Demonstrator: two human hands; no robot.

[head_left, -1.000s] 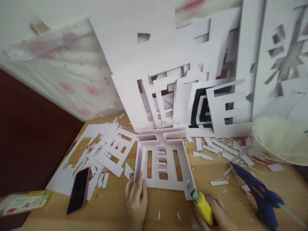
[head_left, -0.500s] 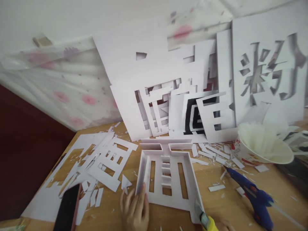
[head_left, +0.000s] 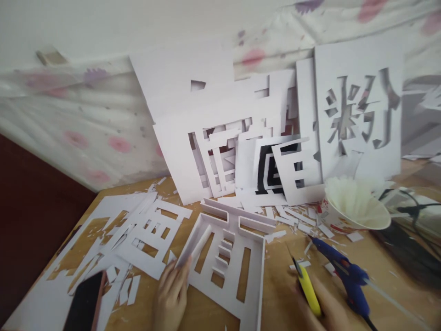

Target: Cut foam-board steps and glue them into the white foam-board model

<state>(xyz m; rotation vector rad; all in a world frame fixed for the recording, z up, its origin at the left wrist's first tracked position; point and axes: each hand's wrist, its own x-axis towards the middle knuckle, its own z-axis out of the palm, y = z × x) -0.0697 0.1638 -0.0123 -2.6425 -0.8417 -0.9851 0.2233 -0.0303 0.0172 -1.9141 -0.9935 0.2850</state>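
A white foam-board character piece [head_left: 232,285] with raised side walls lies tilted on the wooden table. At its lower left wall is my left hand [head_left: 172,289], fingers together around the wall's edge and a loose white strip [head_left: 201,246] that leans inside the wall. My right hand [head_left: 320,301] is wrapped round a yellow utility knife [head_left: 309,289], its blade pointing up and left, apart from the board. Just right of that hand, a blue glue gun [head_left: 344,269] lies on the table.
Cut-out white boards [head_left: 182,105] lean against the wall behind. A paper bowl [head_left: 358,216] of glue sticks stands at the right. Cut sheets [head_left: 82,202], a phone [head_left: 85,303] and scraps lie at the left. Dark cables [head_left: 418,220] are at far right.
The board piece has turned clockwise, its lower end now further left at one side. The knife has left its lower right corner and moved right with my right hand. My left hand has shifted left.
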